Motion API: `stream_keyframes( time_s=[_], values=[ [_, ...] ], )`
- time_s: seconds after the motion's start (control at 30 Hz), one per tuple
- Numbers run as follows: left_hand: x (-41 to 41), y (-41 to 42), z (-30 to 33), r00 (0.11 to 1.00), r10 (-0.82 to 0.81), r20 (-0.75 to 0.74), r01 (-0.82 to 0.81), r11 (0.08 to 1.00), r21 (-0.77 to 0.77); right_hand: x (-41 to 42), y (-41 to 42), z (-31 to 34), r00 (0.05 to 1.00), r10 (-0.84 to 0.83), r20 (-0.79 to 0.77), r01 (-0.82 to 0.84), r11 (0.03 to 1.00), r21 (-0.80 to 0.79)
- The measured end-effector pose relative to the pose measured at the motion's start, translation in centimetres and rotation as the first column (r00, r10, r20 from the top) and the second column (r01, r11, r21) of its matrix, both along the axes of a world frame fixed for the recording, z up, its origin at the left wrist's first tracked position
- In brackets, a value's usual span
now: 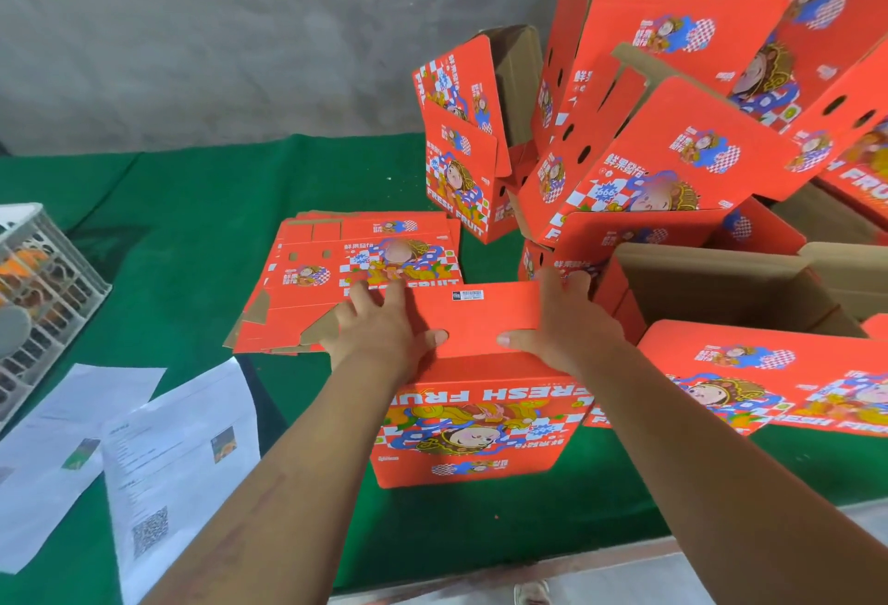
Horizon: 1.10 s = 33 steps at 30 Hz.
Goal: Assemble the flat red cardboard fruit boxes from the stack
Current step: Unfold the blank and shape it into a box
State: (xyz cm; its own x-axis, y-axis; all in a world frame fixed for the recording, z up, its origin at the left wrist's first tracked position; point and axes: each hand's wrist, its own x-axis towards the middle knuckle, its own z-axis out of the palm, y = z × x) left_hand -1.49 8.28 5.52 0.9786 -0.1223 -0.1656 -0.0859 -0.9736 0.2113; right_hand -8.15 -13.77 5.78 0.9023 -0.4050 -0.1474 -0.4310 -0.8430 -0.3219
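A red fruit box stands upside down on the green table near the front edge, its printed side facing me. My left hand and my right hand grip the two ends of its top red panel, thumbs on the near face and fingers over the far edge. Behind my left hand lies the stack of flat red boxes.
A heap of assembled red boxes fills the back right, one open box just right of my hands. A white crate stands at the left edge. Printed paper sheets lie at the front left on the green cloth.
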Motion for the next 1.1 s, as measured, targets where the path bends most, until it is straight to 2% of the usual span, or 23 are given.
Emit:
stream_keyframes(
  time_s=[0.07, 0.13, 0.2, 0.27, 0.33, 0.47, 0.57, 0.6, 0.63, 0.7, 0.73, 0.77, 0.8, 0.83, 0.87, 0.93, 0.97, 1.03, 1.1],
  values=[
    [0.2, -0.1, 0.1, 1.0, 0.001, -0.029, -0.003, 0.998, -0.068, 0.1, 0.5, -0.1, 1.0, -0.016, 0.018, 0.017, 0.998, -0.057],
    [0.4, 0.3, 0.1, 1.0, -0.019, -0.007, 0.018, 0.991, -0.135, 0.2, 0.2, -0.4, 0.999, -0.001, 0.038, 0.002, 1.0, -0.02],
    [0.9, 1.0, -0.2, 1.0, -0.02, 0.011, 0.022, 0.952, -0.305, 0.4, -0.3, -0.5, 0.998, -0.021, 0.051, 0.017, 0.996, 0.082],
    [1.3, 1.5, -0.5, 1.0, 0.023, -0.002, -0.021, 0.874, -0.485, 0.5, -0.7, -0.4, 0.992, -0.097, 0.086, 0.07, 0.96, 0.27],
    [1.5, 1.7, -0.5, 0.996, 0.064, -0.064, -0.088, 0.828, -0.554, 0.5, -1.0, -0.3, 0.986, -0.132, 0.099, 0.086, 0.923, 0.376],
    [1.1, 1.7, 0.6, 0.977, 0.118, -0.175, -0.205, 0.735, -0.647, -0.7, -1.0, 0.0, 0.979, -0.159, 0.128, 0.083, 0.884, 0.461],
    [-0.3, 2.3, 1.3, 0.979, 0.171, -0.112, -0.191, 0.57, -0.799, -1.4, -1.2, 1.1, 0.941, -0.271, 0.204, 0.117, 0.823, 0.556],
    [-0.9, 2.5, 1.3, 0.973, 0.219, -0.07, -0.176, 0.512, -0.841, -1.7, -1.3, 1.8, 0.916, -0.337, 0.219, 0.142, 0.781, 0.609],
    [-1.4, 2.7, 1.2, 0.964, 0.266, -0.029, -0.143, 0.421, -0.896, -1.9, -1.6, 2.5, 0.879, -0.425, 0.216, 0.165, 0.696, 0.699],
    [-2.4, 2.8, 1.2, 0.932, 0.361, -0.019, -0.069, 0.127, -0.989, -2.1, -2.2, 3.6, 0.829, -0.545, 0.124, 0.147, 0.427, 0.892],
    [-2.8, 2.9, 1.1, 0.924, 0.378, -0.054, -0.053, -0.014, -0.998, -2.5, -2.2, 4.0, 0.847, -0.525, 0.084, 0.132, 0.36, 0.924],
    [-3.1, 3.0, 1.2, 0.92, 0.383, -0.084, -0.048, -0.101, -0.994, -2.8, -2.1, 4.1, 0.885, -0.458, 0.085, 0.111, 0.384, 0.917],
    [-3.3, 3.3, 1.2, 0.917, 0.383, -0.113, -0.067, -0.132, -0.989, -3.1, -2.0, 3.8, 0.917, -0.383, 0.114, 0.09, 0.475, 0.876],
    [-3.2, 3.8, 1.1, 0.914, 0.375, -0.155, -0.117, -0.124, -0.985, -3.4, -2.0, 3.3, 0.934, -0.324, 0.151, 0.069, 0.577, 0.814],
    [-3.0, 4.3, 0.9, 0.916, 0.332, -0.226, -0.191, -0.135, -0.972, -3.6, -1.7, 2.9, 0.935, -0.295, 0.195, 0.041, 0.638, 0.769],
    [-2.8, 5.3, 0.7, 0.89, 0.1, -0.444, -0.426, -0.162, -0.89, -4.3, -1.4, 2.7, 0.928, -0.268, 0.258, -0.03, 0.636, 0.771],
    [-2.9, 5.6, 0.7, 0.855, -0.029, -0.518, -0.517, -0.12, -0.847, -4.6, -1.5, 2.6, 0.924, -0.254, 0.286, -0.077, 0.61, 0.789],
    [-3.8, 5.7, -0.3, 0.847, -0.105, -0.522, -0.527, -0.023, -0.85, -5.1, -1.6, 2.6, 0.915, -0.215, 0.341, -0.176, 0.547, 0.818],
    [-4.4, 5.6, -1.6, 0.917, -0.038, -0.396, -0.396, 0.008, -0.918, -5.3, -1.7, 2.7, 0.911, -0.186, 0.367, -0.212, 0.553, 0.806]
  ],
)
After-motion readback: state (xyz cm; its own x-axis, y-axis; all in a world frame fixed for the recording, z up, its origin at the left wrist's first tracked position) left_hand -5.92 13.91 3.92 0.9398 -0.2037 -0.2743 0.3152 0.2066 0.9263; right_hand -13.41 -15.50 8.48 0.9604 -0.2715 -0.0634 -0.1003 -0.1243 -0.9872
